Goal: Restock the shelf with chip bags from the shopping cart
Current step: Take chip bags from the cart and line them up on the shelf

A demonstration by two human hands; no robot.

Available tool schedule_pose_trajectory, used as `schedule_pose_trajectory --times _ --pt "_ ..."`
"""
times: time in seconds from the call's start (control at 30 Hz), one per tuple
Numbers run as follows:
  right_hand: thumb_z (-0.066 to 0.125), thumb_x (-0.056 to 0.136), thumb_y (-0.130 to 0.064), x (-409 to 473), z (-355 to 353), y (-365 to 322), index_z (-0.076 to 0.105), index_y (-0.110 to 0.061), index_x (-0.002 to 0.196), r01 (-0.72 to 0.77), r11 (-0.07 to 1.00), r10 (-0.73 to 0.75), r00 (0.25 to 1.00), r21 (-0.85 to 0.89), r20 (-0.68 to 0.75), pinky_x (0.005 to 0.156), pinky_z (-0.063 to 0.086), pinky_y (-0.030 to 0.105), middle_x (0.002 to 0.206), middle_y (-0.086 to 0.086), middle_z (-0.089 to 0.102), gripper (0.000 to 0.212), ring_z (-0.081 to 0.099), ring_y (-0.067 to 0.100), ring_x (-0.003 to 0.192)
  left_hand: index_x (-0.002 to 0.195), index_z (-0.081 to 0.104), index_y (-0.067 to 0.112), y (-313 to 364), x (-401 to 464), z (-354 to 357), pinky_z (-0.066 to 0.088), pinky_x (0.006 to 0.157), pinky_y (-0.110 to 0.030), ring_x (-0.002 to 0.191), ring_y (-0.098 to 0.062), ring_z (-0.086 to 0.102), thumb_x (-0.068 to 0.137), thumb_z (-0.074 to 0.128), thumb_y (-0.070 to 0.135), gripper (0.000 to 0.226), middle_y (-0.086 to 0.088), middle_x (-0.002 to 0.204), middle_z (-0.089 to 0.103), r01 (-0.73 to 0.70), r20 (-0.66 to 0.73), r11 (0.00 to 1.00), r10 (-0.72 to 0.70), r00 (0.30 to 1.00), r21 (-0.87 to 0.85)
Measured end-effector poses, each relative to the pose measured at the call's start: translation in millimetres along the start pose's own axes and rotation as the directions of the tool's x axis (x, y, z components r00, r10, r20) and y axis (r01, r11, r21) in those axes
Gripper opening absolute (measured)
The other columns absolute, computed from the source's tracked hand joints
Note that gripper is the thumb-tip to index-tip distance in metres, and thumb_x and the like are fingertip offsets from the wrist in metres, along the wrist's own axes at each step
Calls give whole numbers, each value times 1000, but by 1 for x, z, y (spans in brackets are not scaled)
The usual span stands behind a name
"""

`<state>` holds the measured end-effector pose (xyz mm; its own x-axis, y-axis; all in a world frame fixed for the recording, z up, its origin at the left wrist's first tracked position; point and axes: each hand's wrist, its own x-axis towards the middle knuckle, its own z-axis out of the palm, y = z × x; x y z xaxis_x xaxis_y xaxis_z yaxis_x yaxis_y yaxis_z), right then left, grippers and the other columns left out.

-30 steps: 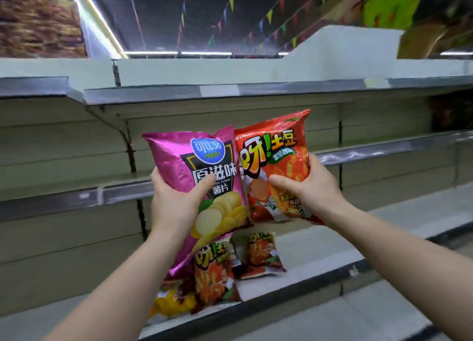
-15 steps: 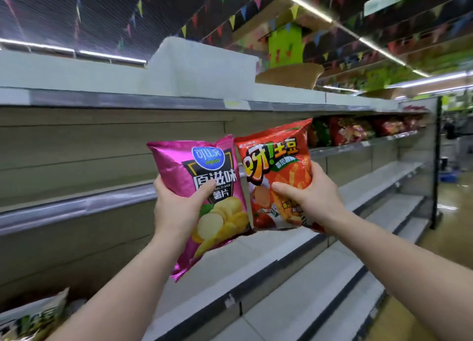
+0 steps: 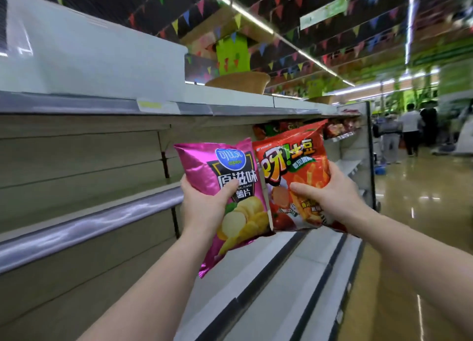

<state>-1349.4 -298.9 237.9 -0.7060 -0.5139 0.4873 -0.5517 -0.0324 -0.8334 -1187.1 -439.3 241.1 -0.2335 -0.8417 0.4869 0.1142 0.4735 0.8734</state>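
Observation:
My left hand [image 3: 204, 207] grips a pink chip bag [image 3: 225, 171] with potato slices printed on it, thumb across its front. My right hand [image 3: 332, 199] grips a red-orange chip bag [image 3: 289, 161], thumb on its front. Both bags are upright, side by side and touching, held in the air in front of the shelf unit. A bare middle shelf [image 3: 89, 220] runs along the left, level with the bags. The shopping cart is out of view.
Lower white shelves [image 3: 281, 276] step down below the bags. Far along the aisle, snack bags [image 3: 337, 129] fill a shelf behind the red bag. A wicker basket [image 3: 240, 82] sits on the top shelf. People [image 3: 409, 128] stand on the glossy floor at far right.
My view has swung right along the aisle; the bags lying on the lower shelf have left the frame. Both hands still hold their bags side by side.

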Motion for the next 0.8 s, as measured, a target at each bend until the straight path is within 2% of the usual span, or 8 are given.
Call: schedule_pose_trajectory --times 0.17,0.27,0.4,0.57,0.7,0.8 --pt "79 68 -40 52 -1 13 42 -24 127 11 999 -14 996 -32 -90 87 46 35 103 -7 53 71 53 16 98 139 32 15 -9 53 48 42 100 -36 111 -23 56 68 83 35 90 0 120 57 -26 33 1000 26 999 -10" --pt "80 64 -44 83 -4 27 44 -24 127 0 999 -6 992 -42 -129 93 48 42 110 -5 57 75 57 19 103 138 34 14 -15 77 78 39 92 -28 104 -18 54 69 82 33 87 4 113 54 -39 61 999 39 997 -7" --pt "80 63 -45 122 -12 54 43 -23 127 -48 999 44 990 -24 -138 93 49 46 113 -2 58 78 58 21 104 127 42 13 -29 108 119 46 97 -41 107 -25 59 63 85 35 80 -4 118 62 -5 67 1000 5 998 -1" --pt "80 66 -44 183 -32 92 47 -21 123 -63 997 67 992 40 -107 90 51 42 109 -2 62 70 61 20 100 120 44 12 -36 143 172 48 95 -44 107 -27 60 59 86 38 79 -8 117 61 40 27 999 -40 999 -5" --pt "81 66 -38 255 -48 126 49 -24 107 -78 986 86 995 145 -51 90 51 44 105 1 63 54 63 23 96 114 47 13 -39 178 216 52 90 -47 98 -28 65 27 82 60 105 -5 110 66 63 -21 998 -62 998 7" --pt "81 66 -36 307 -55 147 49 -20 113 -105 962 108 994 251 2 87 52 42 104 4 62 59 63 25 93 116 55 13 -45 217 243 53 87 -47 94 -29 67 12 81 65 119 -6 106 69 95 -79 995 -93 993 18"
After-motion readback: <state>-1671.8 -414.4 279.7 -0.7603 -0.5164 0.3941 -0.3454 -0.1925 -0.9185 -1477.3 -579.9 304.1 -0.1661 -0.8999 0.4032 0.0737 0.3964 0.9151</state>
